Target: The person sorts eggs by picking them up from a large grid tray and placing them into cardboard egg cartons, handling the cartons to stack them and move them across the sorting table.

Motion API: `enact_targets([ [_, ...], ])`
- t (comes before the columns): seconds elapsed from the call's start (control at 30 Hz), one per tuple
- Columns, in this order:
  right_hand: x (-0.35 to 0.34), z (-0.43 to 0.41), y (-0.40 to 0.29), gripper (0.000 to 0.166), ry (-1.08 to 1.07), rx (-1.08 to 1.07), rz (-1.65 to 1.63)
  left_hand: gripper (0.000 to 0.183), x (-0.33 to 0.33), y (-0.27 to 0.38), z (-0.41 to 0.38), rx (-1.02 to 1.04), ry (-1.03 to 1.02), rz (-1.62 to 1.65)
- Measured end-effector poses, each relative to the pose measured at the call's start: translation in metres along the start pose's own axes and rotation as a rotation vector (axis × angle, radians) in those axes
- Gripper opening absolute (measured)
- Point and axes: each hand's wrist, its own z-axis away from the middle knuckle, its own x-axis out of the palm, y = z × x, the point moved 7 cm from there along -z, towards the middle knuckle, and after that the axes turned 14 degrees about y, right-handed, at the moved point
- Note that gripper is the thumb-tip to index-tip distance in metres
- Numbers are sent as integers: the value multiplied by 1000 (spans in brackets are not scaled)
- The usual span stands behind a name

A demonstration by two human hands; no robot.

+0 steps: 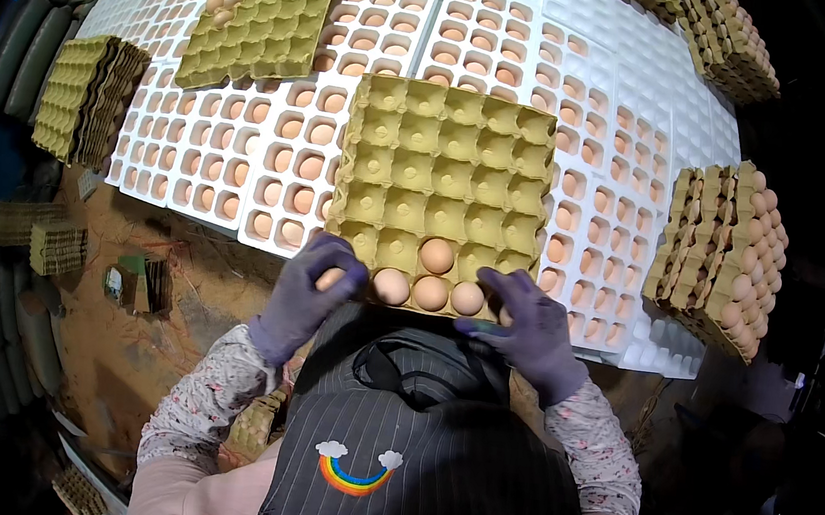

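Note:
A yellowish pulp egg tray (412,174) lies before me on white foam egg trays, most of its cups bare. Three eggs (430,293) sit in its front row, with a single egg (437,256) in the row behind. My left hand (315,289), in a purple-grey glove, curls at the front left corner around an egg (329,279). At the front right corner is my right hand (527,318), thumb and fingers apart around another egg (505,316), mostly covered by the fingers. Whether they grip that egg or the tray edge is unclear.
White foam trays (267,204) with eggs in their pockets spread across the surface. Another pulp tray (263,31) bears a few eggs at the back left. Stacked pulp trays (71,97) stand left; egg-filled stacks (715,251) stand right. More trays (57,248) lie on the dirt floor.

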Motion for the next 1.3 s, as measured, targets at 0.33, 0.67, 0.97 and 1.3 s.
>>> enact_targets([
  [0.33,-1,-37,1,36,-9,131,-798,39,16,-6,1,-449,-96,396],
  [0.67,4,-43,23,40,118,212,-756,43,71,51,2,632,-106,-812],
  [0.97,-19,0,86,67,202,604,-1374,66,81,26,-46,-444,-439,364],
  [1.3,-82,-76,218,42,571,435,-1208,44,193,85,-190,-245,-187,141],
])
